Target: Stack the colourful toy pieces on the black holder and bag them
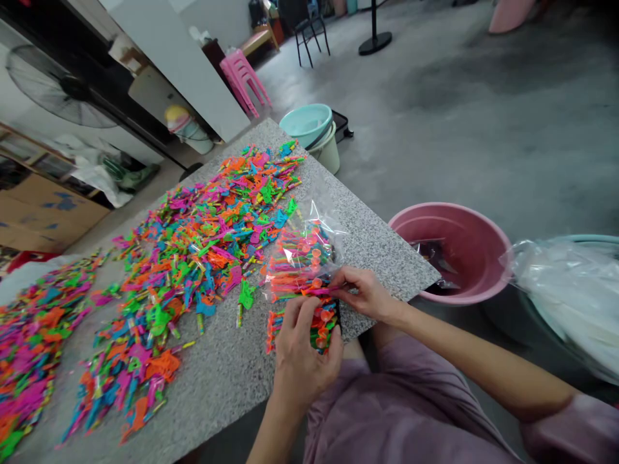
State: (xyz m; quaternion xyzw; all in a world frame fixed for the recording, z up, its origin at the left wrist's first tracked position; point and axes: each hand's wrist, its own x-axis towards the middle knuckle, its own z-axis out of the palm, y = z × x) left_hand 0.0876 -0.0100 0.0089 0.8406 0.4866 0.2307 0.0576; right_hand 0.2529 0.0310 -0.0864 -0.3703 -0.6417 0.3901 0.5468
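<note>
A clear plastic bag (304, 248) lies near the table's right edge, around most of a row of colourful plastic toys with round orange ends. The near part of the toy row (275, 328) sticks out of the bag towards me. My left hand (307, 351) is closed over this uncovered part, fingers on top and thumb along its right side. At the right side of the bag's mouth, my right hand (363, 293) pinches the bag's edge beside a pink toy piece. The exact grip of its fingertips is partly hidden.
Loose toys in a large pile (207, 232) cover the speckled table (387, 258), with another heap (33, 335) at left. A pink tub (459, 219) and plastic bags (575, 283) stand at right. Beyond the far corner is a turquoise basin (304, 122).
</note>
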